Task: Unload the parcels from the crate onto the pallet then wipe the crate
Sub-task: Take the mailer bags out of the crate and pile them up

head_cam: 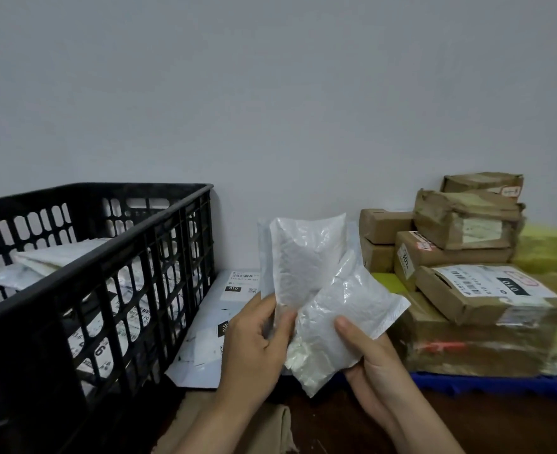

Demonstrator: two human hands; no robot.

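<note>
Two white parcels (303,257) (345,316) gripped between both hands (254,342) (372,355).

Black crate (106,253): cropped by left edge. Blue pallet (486,383): largely covered by cartons (460,342). Carton labels (496,283): print too small to be read. Crated parcels (57,260): partly screened by lattice.

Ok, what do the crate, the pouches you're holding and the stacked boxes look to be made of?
Crate: rigid black plastic, matte, moulded lattice walls with slots. Pouches: thin white plastic film, slightly glossy and crinkled, probably padded mailers given the puffy, pebbled look. Boxes: brown cardboard, dull, several wrapped in shiny clear tape, with paper labels.
</note>
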